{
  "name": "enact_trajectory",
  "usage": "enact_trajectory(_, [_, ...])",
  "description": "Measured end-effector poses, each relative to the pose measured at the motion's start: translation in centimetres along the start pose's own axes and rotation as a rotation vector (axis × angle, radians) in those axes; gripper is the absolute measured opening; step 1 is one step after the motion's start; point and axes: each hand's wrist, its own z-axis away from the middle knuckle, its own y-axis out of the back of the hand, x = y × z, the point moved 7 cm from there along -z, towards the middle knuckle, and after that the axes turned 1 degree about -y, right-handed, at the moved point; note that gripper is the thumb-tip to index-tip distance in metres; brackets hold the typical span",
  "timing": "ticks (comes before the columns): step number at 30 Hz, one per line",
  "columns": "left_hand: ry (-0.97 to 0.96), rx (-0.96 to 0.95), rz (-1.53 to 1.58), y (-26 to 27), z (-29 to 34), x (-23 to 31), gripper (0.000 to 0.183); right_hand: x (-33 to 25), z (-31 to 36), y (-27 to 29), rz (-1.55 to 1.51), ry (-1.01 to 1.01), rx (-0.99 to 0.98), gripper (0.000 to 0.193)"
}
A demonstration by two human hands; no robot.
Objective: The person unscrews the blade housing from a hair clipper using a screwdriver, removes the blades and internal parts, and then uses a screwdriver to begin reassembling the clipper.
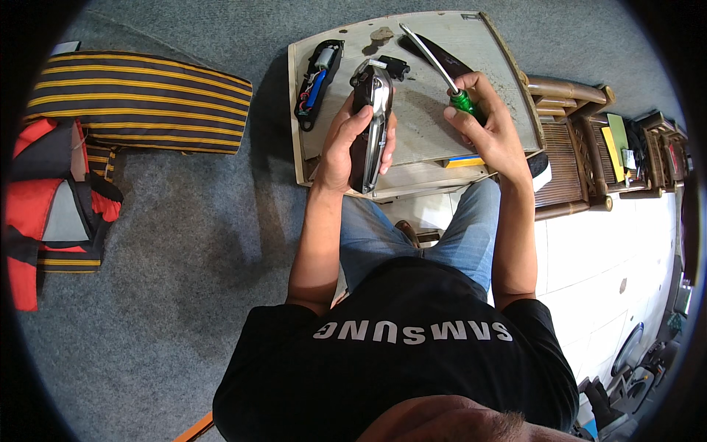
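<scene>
My left hand (340,151) is closed round a black and silver hair clipper (380,99), held upright with its blade end pointing away from me. In my right hand (495,136) is a screwdriver (463,101) gripped by its green handle, its metal shaft slanting to the far left. Left of the clipper lies an opened clipper body (317,87), showing a motor, a blue battery and wires. A small black part (395,68) sits just beyond the clipper. Behind the screwdriver shaft rests a long black cover piece (442,53).
Everything lies on a worn, pale wooden table (427,144) with dark stains. A yellow and blue item (464,160) is at its near edge. Bamboo furniture (563,166) stands right; a striped cushioned seat (147,99) and red-black fabric (44,206) are left.
</scene>
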Motion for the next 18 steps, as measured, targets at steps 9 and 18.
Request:
enact_trajectory(9, [0.007, -0.009, 0.02, 0.06, -0.02, -0.09, 0.064, -0.3, 0.04, -0.02, 0.008, -0.001, -0.003, 0.028])
enact_trajectory(18, [0.005, -0.01, 0.01, 0.08, 0.02, -0.12, 0.063, -0.24, 0.01, -0.08, 0.0, -0.002, -0.003, 0.028])
